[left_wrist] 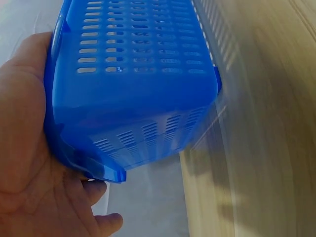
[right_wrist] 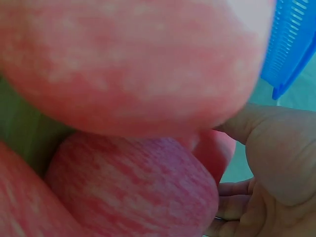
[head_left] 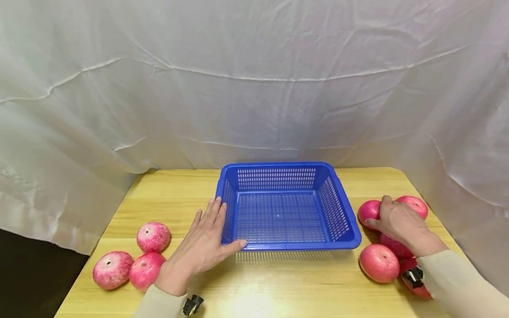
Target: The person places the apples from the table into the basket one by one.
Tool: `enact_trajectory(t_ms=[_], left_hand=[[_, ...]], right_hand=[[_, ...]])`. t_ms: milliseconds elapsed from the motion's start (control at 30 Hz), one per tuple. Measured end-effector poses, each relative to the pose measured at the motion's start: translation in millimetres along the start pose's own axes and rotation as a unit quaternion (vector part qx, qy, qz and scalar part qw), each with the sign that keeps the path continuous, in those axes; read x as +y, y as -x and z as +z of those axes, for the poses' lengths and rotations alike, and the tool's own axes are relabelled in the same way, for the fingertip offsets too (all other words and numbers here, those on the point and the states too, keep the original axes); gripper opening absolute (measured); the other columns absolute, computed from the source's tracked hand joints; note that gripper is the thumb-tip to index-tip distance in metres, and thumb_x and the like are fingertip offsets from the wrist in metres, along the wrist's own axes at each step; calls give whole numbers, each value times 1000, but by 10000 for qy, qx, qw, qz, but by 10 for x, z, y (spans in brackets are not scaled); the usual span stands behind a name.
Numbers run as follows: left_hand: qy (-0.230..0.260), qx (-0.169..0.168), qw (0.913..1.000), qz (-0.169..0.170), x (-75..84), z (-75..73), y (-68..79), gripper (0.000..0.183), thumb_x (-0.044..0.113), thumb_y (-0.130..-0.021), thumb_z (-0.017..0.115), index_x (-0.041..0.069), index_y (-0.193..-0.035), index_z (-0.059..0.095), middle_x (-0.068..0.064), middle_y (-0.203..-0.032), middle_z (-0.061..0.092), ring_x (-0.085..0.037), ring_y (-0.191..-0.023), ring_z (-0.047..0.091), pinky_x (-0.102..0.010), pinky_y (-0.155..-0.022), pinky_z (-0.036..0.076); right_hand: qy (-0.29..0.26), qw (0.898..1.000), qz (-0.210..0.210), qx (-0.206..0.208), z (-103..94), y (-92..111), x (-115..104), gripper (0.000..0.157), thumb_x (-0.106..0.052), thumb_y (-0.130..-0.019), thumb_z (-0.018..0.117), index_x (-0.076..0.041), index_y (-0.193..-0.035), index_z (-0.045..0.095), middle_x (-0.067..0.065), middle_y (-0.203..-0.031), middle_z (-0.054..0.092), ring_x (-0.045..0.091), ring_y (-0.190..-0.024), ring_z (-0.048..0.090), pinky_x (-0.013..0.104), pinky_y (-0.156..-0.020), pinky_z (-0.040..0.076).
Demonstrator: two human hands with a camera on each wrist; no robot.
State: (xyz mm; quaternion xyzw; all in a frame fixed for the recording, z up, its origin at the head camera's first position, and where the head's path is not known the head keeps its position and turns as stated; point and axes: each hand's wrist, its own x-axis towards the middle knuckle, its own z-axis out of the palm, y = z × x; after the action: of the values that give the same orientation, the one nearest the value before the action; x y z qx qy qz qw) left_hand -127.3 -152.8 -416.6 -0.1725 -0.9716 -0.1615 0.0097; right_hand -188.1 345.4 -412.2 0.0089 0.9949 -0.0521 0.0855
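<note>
A blue plastic basket [head_left: 288,246] with slotted walls stands on the table. My left hand [head_left: 207,245] rests on its near left corner, fingers straight along the left rim and thumb over the front rim. In the left wrist view, the palm lies against the basket [left_wrist: 133,94]. To the right of the basket, my right hand [head_left: 401,221] grips a red apple [head_left: 369,212] between thumb and fingers. Other apples crowd around it: one behind [head_left: 415,205], one in front [head_left: 379,263], others partly under the wrist. Large apples [right_wrist: 138,69] mostly cover the grip in the right wrist view.
Three pink-red apples [head_left: 153,236] sit in a group at the table's left. The wooden table [head_left: 278,282] has a pale cloth curtain [head_left: 254,110] hanging along its back and sides. A small black device [head_left: 192,304] is on each wrist.
</note>
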Motion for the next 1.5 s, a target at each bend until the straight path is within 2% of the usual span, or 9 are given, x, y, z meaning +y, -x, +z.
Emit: enact_trajectory(t_ms=[300,667,900,1267,1500], left_hand=[[43,-26,10000,2,-12,2,7,118,87,-91,47,1,-167,19,-16,-177,7,-33,-165,5,-59,-132,12],[105,32,9999,4,-16,27,8,118,85,-91,50,0,-167,20,-16,-177,7,-34,-165,6,-57,-132,14],[155,28,9999,-2,-18,32,10,117,85,-91,50,1,-167,20,-16,-177,7,-33,-165,6,-55,-132,15],[217,24,9998,-11,-20,31,14,118,84,-91,51,0,-167,19,-16,-177,7,-32,-165,5,-55,-131,16],[228,35,9997,12,-20,28,11,117,83,-92,52,1,-167,19,-16,-178,7,-33,-165,5,-55,-131,16]], right_hand=[[29,9994,-198,299,58,-17,12,75,-46,-87,81,18,-110,51,31,-88,61,49,-82,62,68,-80,55],[-280,9988,-95,388,103,-39,-10,79,-43,-85,83,16,-118,42,36,-97,56,51,-86,60,69,-80,55],[-318,9978,-167,562,117,-42,-23,78,-40,-87,82,19,-122,43,36,-101,51,52,-86,59,74,-81,54],[-611,9934,-44,971,37,-32,-60,85,-50,-89,78,19,-122,41,38,-104,45,53,-83,59,74,-72,55],[-744,9892,163,1251,-38,-18,-145,81,-42,-88,78,21,-121,40,38,-103,45,52,-84,56,72,-70,56]])
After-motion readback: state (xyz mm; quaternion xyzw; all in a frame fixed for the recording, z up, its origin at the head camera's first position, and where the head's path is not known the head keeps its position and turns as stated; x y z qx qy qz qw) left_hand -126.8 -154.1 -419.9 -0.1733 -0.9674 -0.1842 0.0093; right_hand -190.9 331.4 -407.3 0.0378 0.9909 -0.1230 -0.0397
